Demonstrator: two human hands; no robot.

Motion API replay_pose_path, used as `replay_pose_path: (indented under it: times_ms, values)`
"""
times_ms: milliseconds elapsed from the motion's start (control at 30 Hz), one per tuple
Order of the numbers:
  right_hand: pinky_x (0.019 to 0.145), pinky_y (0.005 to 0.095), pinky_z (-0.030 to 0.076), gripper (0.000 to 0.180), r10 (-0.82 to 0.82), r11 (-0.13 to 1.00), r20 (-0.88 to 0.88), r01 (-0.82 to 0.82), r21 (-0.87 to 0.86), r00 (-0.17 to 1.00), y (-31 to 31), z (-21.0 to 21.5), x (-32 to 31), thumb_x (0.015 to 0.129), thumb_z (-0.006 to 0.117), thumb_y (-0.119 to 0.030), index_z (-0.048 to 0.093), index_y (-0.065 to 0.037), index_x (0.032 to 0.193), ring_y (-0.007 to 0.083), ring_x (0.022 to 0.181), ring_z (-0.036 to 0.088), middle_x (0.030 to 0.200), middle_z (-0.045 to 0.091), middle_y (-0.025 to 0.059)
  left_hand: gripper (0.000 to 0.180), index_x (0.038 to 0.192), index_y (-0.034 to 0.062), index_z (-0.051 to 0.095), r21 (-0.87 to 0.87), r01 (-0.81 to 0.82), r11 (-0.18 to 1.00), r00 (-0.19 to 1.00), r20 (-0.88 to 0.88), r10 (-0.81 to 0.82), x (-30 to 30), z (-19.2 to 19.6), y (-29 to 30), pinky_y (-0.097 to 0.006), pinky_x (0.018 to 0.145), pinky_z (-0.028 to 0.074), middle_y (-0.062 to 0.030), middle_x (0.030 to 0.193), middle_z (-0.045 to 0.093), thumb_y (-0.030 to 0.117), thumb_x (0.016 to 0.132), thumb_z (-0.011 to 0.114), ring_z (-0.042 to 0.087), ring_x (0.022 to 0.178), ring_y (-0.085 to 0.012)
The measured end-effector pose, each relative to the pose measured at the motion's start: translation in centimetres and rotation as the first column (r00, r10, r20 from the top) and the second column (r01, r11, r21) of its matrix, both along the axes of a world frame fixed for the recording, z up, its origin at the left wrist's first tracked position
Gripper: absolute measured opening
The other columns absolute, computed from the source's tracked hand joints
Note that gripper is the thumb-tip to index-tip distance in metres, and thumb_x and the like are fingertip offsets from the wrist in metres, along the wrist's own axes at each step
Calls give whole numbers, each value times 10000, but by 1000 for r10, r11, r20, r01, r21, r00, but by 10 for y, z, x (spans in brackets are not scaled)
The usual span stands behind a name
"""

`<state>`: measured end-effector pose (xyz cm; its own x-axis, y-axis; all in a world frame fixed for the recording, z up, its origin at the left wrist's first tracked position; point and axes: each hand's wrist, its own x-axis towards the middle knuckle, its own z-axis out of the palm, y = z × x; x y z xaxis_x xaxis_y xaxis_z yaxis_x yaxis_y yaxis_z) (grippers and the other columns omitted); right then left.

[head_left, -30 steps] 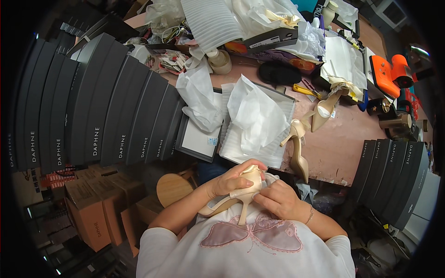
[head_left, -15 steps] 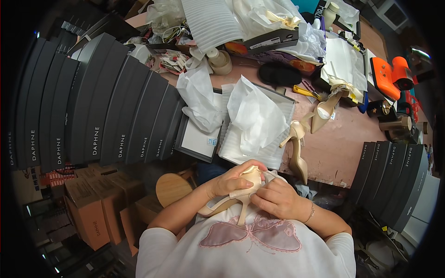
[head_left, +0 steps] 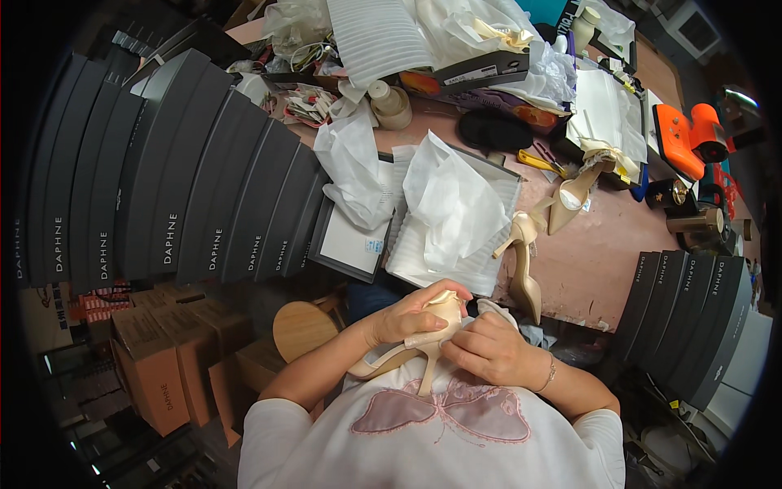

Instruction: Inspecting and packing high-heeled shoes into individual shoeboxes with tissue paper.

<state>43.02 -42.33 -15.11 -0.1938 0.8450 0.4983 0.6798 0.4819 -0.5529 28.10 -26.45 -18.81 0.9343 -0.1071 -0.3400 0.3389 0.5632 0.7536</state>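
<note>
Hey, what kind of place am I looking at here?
Probably a shoe packing or finishing workshop: rows of dark shoe boxes, beige high-heeled shoes on the cluttered table, and white tissue paper.

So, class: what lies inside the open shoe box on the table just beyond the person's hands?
The open shoe box holds crumpled white tissue paper on ribbed white padding. Whatever is beneath the paper is covered and cannot be seen.

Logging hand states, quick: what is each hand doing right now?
Left hand: closed around the beige high-heeled shoe.
Right hand: fingers curled, pressing at the same shoe's toe end.
</note>
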Motion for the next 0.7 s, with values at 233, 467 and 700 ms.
replay_pose_path:
  times_ms: [233, 467, 700]
  values:
    - [665, 304, 419, 309, 5, 1000, 14, -5, 9, 1000, -1, 2, 1, 691, 626, -114, 625, -9, 982, 174, 745, 531, 918, 576, 48, 658, 1317, 44, 403, 8, 0, 1000, 1000, 30, 0, -1, 0, 1, -269, 956, 387, -62, 1116, 526, 361, 786, 626, 497, 1058, -136]
    - [641, 318, 416, 338, 19, 1000, -4, -19, -3, 1000, 0, 0, 4, 669, 648, -96, 655, -11, 997, 186, 733, 531, 913, 571, 58, 653, 1313, 39, 403, 7, -7, 1000, 1000, 26, 7, 0, -1, 1, -274, 955, 388, -74, 1123, 526, 337, 772, 614, 500, 1055, -144]
    - [687, 302, 421, 304, 9, 1000, 26, -9, -5, 1000, 2, 4, 6, 691, 620, -114, 630, -6, 975, 163, 742, 526, 902, 571, 40, 650, 1306, 16, 407, 14, -12, 1000, 1000, 16, 12, 1, -1, 2, -286, 970, 384, -95, 1140, 534, 294, 751, 602, 512, 1071, -160]
